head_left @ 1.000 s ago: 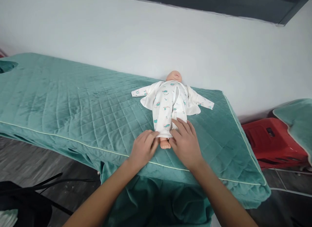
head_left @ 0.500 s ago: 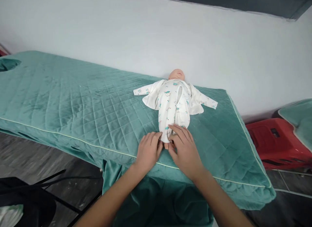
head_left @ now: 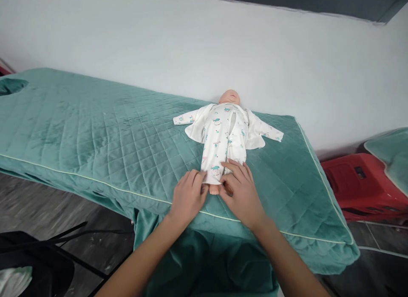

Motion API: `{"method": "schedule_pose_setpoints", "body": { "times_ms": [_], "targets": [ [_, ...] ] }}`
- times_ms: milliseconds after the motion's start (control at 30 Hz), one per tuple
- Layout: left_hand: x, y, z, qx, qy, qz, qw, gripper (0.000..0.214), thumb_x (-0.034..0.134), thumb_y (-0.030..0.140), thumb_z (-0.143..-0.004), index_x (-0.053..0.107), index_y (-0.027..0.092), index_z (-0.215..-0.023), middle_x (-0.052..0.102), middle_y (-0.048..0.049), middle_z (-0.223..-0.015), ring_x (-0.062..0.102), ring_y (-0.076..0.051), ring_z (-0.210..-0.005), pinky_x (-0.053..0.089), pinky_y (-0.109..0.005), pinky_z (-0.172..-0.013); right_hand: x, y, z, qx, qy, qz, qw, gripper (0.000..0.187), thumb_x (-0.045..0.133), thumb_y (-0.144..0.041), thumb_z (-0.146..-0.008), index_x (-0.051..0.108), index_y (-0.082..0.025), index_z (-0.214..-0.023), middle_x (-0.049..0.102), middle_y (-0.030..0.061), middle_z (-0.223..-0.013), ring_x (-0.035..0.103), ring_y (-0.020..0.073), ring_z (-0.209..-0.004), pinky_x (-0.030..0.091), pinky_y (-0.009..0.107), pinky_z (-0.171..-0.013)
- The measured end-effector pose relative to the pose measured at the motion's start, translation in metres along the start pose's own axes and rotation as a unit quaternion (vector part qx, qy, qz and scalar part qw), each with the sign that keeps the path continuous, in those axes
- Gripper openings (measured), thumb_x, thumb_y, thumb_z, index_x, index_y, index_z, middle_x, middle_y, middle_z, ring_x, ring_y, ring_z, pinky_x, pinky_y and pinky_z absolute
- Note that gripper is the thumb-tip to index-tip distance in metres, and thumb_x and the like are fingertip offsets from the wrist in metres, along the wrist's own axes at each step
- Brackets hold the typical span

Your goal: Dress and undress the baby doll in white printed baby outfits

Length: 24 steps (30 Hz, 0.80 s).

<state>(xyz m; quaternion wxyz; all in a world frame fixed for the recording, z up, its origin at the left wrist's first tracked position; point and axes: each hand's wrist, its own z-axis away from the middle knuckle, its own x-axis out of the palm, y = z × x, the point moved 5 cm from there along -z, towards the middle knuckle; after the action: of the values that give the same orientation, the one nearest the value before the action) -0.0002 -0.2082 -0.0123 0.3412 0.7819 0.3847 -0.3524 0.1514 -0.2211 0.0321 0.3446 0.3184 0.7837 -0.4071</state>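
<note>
The trousers [head_left: 214, 154], white with small coloured prints, are on a doll [head_left: 229, 97], which lies on its back on the green quilted bed [head_left: 134, 139], as the head view shows. A white shirt [head_left: 196, 131] spreads at both sides of the doll, its sleeves reaching outward. At the lower left there is a black container [head_left: 47, 267], cut by the picture edge; some whitish item [head_left: 15, 280] is in it or on it, I cannot tell which. The trouser cuff is between the two hands, touched by both. The left hand [head_left: 188, 195] pinches its left edge between thumb and fingers. The right hand [head_left: 242, 195] has bent fingers and pinches the cuff's right edge, other fingers resting over the cloth. Just below the cuff, between the thumbs, one foot [head_left: 214, 189] shows.
</note>
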Motion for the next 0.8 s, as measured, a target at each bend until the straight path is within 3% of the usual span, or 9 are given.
{"method": "schedule_pose_setpoints", "body": {
  "times_ms": [300,367,467,567,700,800],
  "targets": [
    [-0.010,0.007,0.016,0.011,0.001,0.039,0.999,0.024,0.051,0.008,-0.089,0.053,0.019,-0.110,0.064,-0.0050,-0.097,0.062,-0.021,-0.090,0.054,-0.033,-0.078,-0.006,0.002,0.006,-0.005,-0.008,-0.048,0.999,0.010,0.060,-0.014,-0.090,0.063,-0.024,-0.087,0.064,0.0076,-0.133,0.048,0.0292,-0.138,0.033,0.060,-0.116],
    [-0.009,0.007,0.017,0.005,-0.031,0.035,0.999,0.022,0.051,0.008,-0.089,0.054,0.019,-0.107,0.064,-0.0052,-0.097,0.062,-0.021,-0.090,0.054,-0.035,-0.079,-0.015,0.017,0.008,0.012,-0.010,-0.068,0.998,0.008,0.061,-0.018,-0.090,0.064,-0.024,-0.086,0.064,0.0074,-0.134,0.051,0.0298,-0.135,0.034,0.062,-0.115],
    [-0.010,0.010,0.016,0.019,-0.076,0.022,0.997,0.015,0.051,0.010,-0.089,0.056,0.019,-0.101,0.063,-0.0061,-0.097,0.061,-0.023,-0.090,0.053,-0.037,-0.081,-0.039,0.054,0.014,0.086,0.050,-0.141,0.985,0.004,0.062,-0.028,-0.091,0.065,-0.025,-0.093,0.065,0.0082,-0.131,0.060,0.0266,-0.124,0.043,0.055,-0.110],
    [-0.017,0.019,0.009,0.052,-0.068,0.027,0.996,0.013,0.051,0.012,-0.090,0.056,0.018,-0.100,0.063,-0.0065,-0.097,0.059,-0.023,-0.091,0.052,-0.039,-0.082,-0.052,0.083,0.025,0.134,0.088,-0.180,0.971,0.013,0.062,-0.032,-0.090,0.064,-0.025,-0.101,0.068,0.0082,-0.122,0.064,0.0246,-0.115,0.049,0.048,-0.103],
    [-0.021,0.040,-0.014,0.106,-0.053,0.088,0.989,0.012,0.049,0.014,-0.096,0.057,0.018,-0.103,0.064,-0.0061,-0.101,0.059,-0.021,-0.095,0.051,-0.036,-0.086,-0.025,0.082,0.037,0.159,0.008,-0.130,0.979,0.017,0.063,-0.029,-0.087,0.062,-0.021,-0.101,0.068,0.0060,-0.100,0.067,0.0227,-0.092,0.055,0.040,-0.085],
    [-0.010,0.054,-0.037,0.131,-0.087,0.080,0.984,0.015,0.048,0.019,-0.098,0.059,0.017,-0.108,0.063,-0.0071,-0.103,0.058,-0.022,-0.101,0.050,-0.038,-0.090,0.000,0.066,0.037,0.156,-0.026,-0.038,0.987,0.015,0.061,-0.026,-0.088,0.060,-0.020,-0.102,0.066,0.0075,-0.101,0.065,0.0239,-0.093,0.053,0.036,-0.079]
  ]
}}
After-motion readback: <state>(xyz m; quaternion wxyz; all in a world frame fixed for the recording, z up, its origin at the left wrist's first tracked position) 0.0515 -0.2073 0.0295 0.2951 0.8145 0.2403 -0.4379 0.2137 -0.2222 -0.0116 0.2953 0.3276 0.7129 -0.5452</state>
